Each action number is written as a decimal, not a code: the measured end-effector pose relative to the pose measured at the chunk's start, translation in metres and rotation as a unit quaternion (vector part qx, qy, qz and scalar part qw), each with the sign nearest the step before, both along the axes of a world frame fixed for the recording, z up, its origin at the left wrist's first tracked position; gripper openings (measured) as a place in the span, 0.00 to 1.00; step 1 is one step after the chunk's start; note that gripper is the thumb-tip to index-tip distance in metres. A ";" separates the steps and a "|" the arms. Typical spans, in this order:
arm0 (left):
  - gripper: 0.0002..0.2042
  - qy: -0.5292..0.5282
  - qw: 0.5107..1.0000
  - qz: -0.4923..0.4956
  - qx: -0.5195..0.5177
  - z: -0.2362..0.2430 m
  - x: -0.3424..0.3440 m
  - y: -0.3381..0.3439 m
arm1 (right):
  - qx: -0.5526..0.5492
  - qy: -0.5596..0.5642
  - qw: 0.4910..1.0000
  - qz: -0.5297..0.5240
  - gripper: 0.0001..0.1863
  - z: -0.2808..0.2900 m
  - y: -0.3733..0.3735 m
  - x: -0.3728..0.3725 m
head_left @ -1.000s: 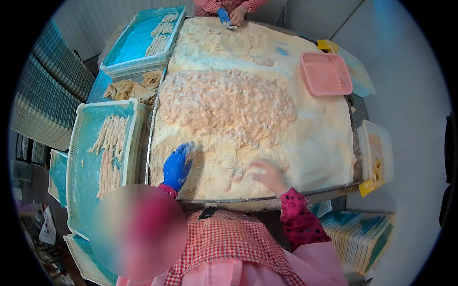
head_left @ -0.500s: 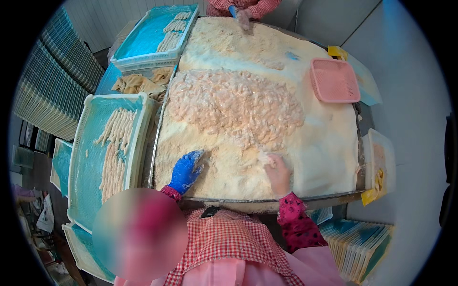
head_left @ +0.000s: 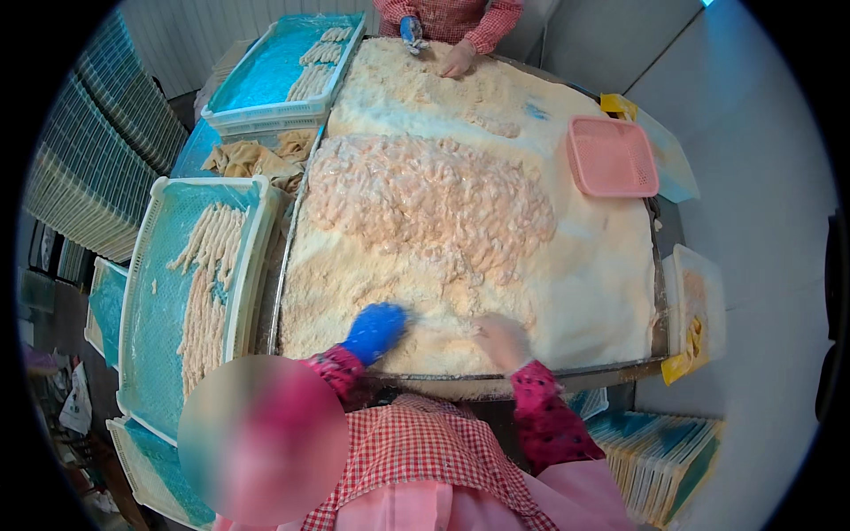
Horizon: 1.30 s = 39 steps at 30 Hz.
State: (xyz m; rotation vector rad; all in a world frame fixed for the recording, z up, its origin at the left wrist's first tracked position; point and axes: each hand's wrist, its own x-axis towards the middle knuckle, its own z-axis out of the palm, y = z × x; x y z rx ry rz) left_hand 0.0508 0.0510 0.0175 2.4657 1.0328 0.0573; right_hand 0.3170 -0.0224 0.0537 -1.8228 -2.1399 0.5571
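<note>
My left hand (head_left: 376,333), in a blue glove dusted with coating, is down at the pale crumb-like powder (head_left: 425,347) near the table's front edge. A short way to its right, my right hand (head_left: 503,342) is in the same powder. Motion smears the fingers of both hands, so their grip and anything in them cannot be made out. Just beyond the hands lies a broad heap of wet, pinkish raw meat pieces (head_left: 434,199). On the left, a white-rimmed tray lined with blue film (head_left: 146,310) holds rows of coated strips (head_left: 205,323).
Across the table, a co-worker's hands (head_left: 458,58) work at the powder. A pink basket (head_left: 613,157) sits at the right edge. Another blue-lined tray (head_left: 257,75) with strips stands far left, near a tan cloth (head_left: 252,159). Stacked trays (head_left: 102,142) stand left; more (head_left: 655,456) stand below right.
My left hand has moved right and slightly nearer me, closer to my right hand. My right hand has come slightly left and nearer me. The co-worker's hands have separated.
</note>
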 end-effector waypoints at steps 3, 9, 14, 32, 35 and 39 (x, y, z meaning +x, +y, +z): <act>0.11 -0.081 0.990 0.007 0.118 0.008 -0.023 -0.006 | 0.094 0.048 0.984 -0.147 0.18 -0.005 0.003 0.016; 0.21 -0.194 0.972 0.115 -0.058 -0.015 0.024 -0.004 | 0.015 0.233 0.963 -0.135 0.15 -0.010 0.028 -0.058; 0.16 -0.575 0.472 0.243 -0.623 0.019 0.008 -0.021 | 0.108 0.170 0.976 -0.082 0.18 0.003 0.024 -0.053; 0.22 -0.831 0.180 0.312 -0.424 0.044 -0.120 0.010 | 0.101 0.077 0.966 0.224 0.16 -0.031 0.096 -0.160; 0.19 -0.845 0.385 0.336 -0.158 0.058 -0.234 0.032 | -0.067 0.283 0.957 0.015 0.13 -0.020 0.084 -0.162; 0.24 -0.543 0.528 0.652 -0.031 0.029 -0.390 0.030 | -0.067 0.274 0.959 0.031 0.16 0.008 0.074 -0.167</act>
